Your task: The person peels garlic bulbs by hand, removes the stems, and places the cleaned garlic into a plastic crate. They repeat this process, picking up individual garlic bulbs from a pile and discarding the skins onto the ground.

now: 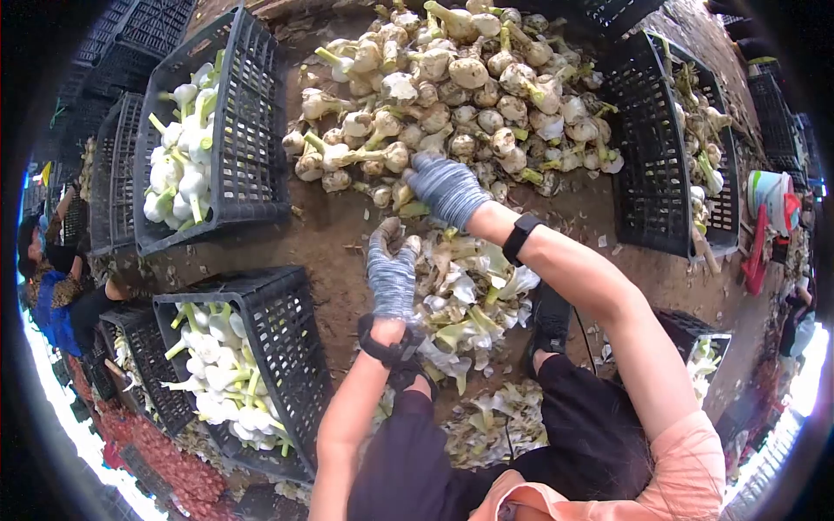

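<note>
My right hand (447, 189), in a grey striped glove, reaches to the near edge of a heap of untrimmed garlic bulbs (469, 74). Its fingers are curled among the nearest bulbs, and what they grip is hidden. Just below and to the left, my left hand (393, 273) wears a matching glove with browned fingertips. Its thumb and fingers stand apart, with nothing visible between them. Beside it, peeled garlic skins (473, 300) lie in a loose pile between my feet. Soil and dry outer skin cover the heaped bulbs, many with stems.
Black crates of cleaned white garlic stand on my left, one upper (252, 130) and one lower (282, 347). On the right is another black crate (638, 148) with garlic, near a pale bucket (769, 200) and red item (756, 252). Other people sit at both far edges.
</note>
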`<act>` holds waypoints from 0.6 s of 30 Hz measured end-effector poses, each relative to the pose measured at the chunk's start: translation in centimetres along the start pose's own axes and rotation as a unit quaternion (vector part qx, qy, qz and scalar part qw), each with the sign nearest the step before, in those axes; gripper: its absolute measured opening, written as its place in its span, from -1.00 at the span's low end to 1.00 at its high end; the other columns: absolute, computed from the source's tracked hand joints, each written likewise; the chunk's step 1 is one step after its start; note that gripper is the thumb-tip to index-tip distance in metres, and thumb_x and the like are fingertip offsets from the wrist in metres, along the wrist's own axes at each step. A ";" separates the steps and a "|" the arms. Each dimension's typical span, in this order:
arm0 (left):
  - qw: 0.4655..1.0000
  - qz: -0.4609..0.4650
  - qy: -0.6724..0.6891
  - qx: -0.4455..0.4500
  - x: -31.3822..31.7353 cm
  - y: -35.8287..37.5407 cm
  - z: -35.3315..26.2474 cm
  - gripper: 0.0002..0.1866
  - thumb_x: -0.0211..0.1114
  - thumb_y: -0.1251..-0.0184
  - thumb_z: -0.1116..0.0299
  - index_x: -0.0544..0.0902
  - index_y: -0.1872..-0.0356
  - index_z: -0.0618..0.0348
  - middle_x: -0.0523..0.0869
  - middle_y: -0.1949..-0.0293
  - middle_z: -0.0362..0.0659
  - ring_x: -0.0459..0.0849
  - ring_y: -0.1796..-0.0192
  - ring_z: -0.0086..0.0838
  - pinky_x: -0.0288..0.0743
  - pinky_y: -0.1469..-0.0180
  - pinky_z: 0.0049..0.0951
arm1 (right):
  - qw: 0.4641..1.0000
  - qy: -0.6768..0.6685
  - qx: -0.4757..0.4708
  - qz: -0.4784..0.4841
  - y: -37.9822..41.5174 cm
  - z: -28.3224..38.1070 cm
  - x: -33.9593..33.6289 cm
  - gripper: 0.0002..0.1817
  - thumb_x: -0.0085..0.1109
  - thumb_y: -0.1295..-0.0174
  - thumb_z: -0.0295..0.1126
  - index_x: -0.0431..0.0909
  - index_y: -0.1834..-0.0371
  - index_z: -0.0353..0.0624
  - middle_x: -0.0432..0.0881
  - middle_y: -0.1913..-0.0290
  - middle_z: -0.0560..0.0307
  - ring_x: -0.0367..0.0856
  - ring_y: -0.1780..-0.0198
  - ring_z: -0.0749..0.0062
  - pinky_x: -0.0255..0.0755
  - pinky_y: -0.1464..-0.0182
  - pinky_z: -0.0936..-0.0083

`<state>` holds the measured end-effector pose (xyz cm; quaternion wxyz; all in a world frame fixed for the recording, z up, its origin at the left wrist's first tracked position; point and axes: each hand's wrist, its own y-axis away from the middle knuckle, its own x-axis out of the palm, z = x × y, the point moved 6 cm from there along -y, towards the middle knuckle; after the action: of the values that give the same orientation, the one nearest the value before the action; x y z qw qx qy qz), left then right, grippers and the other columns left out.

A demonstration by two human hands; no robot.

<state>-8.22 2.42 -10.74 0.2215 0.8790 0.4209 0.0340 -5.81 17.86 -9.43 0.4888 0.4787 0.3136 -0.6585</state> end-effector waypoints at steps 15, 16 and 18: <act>0.966 0.188 0.119 0.134 2.4 3.7 -7.4 -0.21 0.36 -0.04 0.62 0.17 -0.32 0.21 0.40 -0.19 -0.09 0.43 -0.17 -0.43 0.39 -0.19 -0.43 | 0.770 -0.613 0.177 -0.005 7.0 0.2 -5.1 -0.64 0.22 -0.18 -0.26 0.55 0.08 -0.31 0.63 0.31 0.24 0.46 0.28 0.68 0.45 0.17 0.61; 0.966 0.189 0.119 0.134 2.3 3.7 -7.3 -0.21 0.36 -0.04 0.62 0.17 -0.32 0.21 0.40 -0.19 -0.09 0.43 -0.17 -0.43 0.39 -0.19 -0.43 | 0.769 -0.612 0.184 0.005 7.2 0.1 -5.2 -0.64 0.22 -0.18 -0.25 0.55 0.08 -0.31 0.63 0.32 0.24 0.46 0.28 0.68 0.45 0.17 0.61; 0.954 0.214 0.184 0.101 2.6 3.7 -7.0 -0.22 0.38 -0.06 0.54 0.18 -0.32 0.21 0.40 -0.18 -0.09 0.43 -0.17 -0.44 0.39 -0.18 -0.44 | 0.761 -0.622 0.184 0.005 7.6 -0.3 -4.7 -0.66 0.21 -0.18 -0.26 0.56 0.09 -0.31 0.63 0.32 0.24 0.46 0.28 0.68 0.45 0.18 0.62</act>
<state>-5.56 4.85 -3.21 0.0379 0.9448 0.2576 0.1989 1.80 17.28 -4.67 0.4819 0.0459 -0.1891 -0.8543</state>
